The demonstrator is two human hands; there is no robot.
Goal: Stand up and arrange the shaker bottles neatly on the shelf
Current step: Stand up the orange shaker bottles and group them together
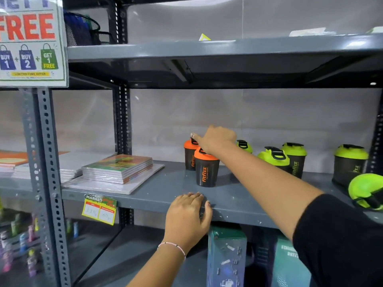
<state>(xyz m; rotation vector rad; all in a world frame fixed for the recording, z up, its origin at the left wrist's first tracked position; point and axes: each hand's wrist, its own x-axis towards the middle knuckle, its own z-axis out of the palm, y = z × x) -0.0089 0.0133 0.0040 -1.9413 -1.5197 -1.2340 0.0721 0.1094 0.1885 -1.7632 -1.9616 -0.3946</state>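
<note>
Two orange shakers (206, 169) upright mid-frame; your right hand (216, 139) grips the front lid. A green shaker (366, 190) lies tipped lower right—forearm sweep could topple neighbours. Left hand (189, 216) flat, holding nothing, on shelf (145, 198).

Hands (215, 139) apart — right outstretched

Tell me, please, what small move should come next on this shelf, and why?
Probably let the right hand leave the two upright orange-lidded bottles and reach for the green-lidded bottle lying on its side near the shelf's front edge; it seems the only one clearly tipped over. The left hand rests on that edge.
</note>
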